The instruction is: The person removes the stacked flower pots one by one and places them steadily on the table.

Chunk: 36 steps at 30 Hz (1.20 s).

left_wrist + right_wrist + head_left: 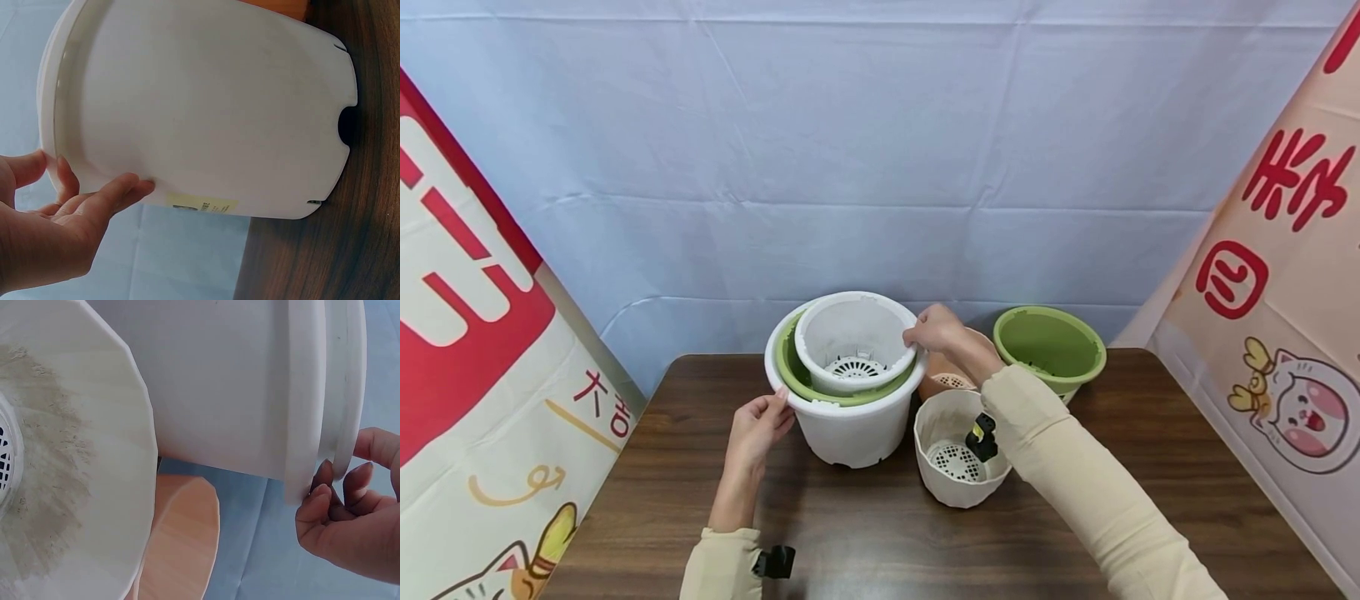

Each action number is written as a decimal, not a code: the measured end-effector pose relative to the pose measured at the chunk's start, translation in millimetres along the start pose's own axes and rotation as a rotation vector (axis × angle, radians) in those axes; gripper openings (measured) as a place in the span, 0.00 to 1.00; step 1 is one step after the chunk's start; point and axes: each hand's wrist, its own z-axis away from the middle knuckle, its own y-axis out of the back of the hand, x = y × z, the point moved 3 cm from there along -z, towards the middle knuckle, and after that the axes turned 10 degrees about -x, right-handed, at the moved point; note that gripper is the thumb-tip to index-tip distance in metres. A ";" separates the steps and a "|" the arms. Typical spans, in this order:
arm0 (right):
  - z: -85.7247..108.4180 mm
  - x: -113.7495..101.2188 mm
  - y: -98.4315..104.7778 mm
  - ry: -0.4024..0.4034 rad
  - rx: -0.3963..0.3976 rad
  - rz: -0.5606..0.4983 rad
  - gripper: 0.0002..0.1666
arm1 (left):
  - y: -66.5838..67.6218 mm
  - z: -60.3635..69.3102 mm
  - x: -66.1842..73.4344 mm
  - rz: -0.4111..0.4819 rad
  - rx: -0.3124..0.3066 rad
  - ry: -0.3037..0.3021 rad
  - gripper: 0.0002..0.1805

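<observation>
In the head view a large white flowerpot (850,433) stands upright on the table. Nested in it are a green flowerpot (787,362) and, innermost, a smaller white flowerpot (838,329) with a slotted bottom. My left hand (758,429) pinches the large pot's rim at its near left side; the left wrist view shows thumb and forefinger on that rim, the other fingers by the wall (187,112). At the right, my right hand (938,329) pinches the smaller white pot's rim. The right wrist view shows this rim (353,381) just beyond the large pot's rim, with fingertips close to both.
A cream faceted flowerpot (958,492) with a perforated bottom stands right of the nested pots, under my right forearm. Behind it is a peach flowerpot (934,379), partly hidden. Another green flowerpot (1051,340) stands at the table's (685,467) back right, near the cloth backdrop (850,167).
</observation>
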 end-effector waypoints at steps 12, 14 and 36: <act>1.9 -0.3 0.9 0.025 -0.014 -0.031 0.13 | 0.2 0.4 0.2 -0.002 -0.002 -0.003 0.18; 2.3 -0.4 1.0 0.028 -0.020 -0.033 0.14 | 0.2 0.1 -0.3 -0.001 0.000 0.001 0.17; 5.7 -1.6 3.3 0.046 -0.060 -0.098 0.20 | 7.4 -8.1 -14.8 0.063 -0.059 -0.096 0.21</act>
